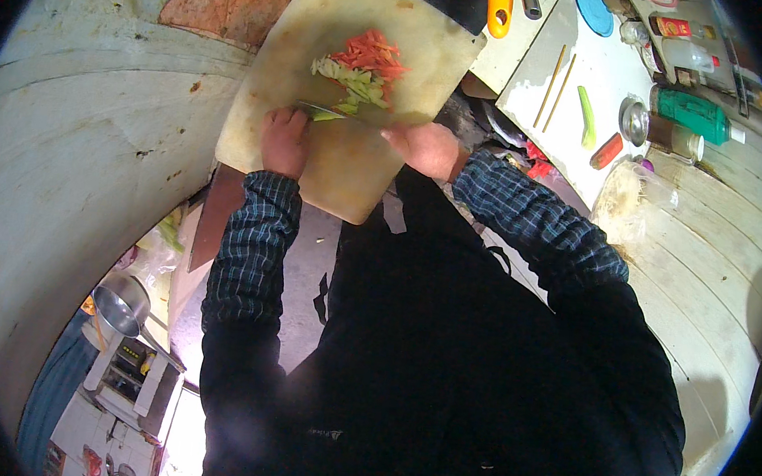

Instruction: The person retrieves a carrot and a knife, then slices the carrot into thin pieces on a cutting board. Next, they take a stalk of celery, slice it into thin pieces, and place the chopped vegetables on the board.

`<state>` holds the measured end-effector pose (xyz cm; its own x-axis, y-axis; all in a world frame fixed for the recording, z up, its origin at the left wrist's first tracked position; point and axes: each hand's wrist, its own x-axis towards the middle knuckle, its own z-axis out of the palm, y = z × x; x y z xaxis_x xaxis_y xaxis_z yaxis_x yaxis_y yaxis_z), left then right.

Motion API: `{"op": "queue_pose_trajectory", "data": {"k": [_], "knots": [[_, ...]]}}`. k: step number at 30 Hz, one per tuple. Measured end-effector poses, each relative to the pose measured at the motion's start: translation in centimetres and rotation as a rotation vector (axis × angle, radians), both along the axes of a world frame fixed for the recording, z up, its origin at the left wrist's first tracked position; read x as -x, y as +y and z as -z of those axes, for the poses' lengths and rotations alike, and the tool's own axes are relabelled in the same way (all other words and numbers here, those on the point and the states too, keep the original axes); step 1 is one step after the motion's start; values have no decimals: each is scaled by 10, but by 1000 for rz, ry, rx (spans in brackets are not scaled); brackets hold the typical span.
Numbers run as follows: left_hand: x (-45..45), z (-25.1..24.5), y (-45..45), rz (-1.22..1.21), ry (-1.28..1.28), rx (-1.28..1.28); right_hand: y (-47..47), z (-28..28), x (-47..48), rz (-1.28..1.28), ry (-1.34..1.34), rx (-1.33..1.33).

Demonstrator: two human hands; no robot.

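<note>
Over a worn plastic cutting board, my right hand grips a knife, whose blade points left toward my left hand. The blade lies beside a small green vegetable piece. My left hand has its fingers curled down on the board at the left end of that piece and the blade. Farther up the board lie a pile of sliced pale green vegetable and, touching it, a pile of orange-red strips, possibly carrot.
At right, a white surface holds two chopsticks, a green stalk piece, a red-orange vegetable piece and a glass jar. An orange handle lies past the board. A metal saucepan stands lower left. A wall borders the left side.
</note>
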<state>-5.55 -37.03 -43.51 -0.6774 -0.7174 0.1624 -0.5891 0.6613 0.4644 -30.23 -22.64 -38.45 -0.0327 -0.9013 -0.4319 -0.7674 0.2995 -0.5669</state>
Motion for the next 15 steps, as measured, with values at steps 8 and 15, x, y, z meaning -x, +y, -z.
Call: {"op": "queue_pose_trajectory", "data": {"k": [8, 15], "knots": [[5, -5, -3, 54, -122, -8, 0, -8, -1, -24, 19, 1], [4, -4, 1, 33, -65, 17, -1, -4, -5, 22, -18, 64]]}}
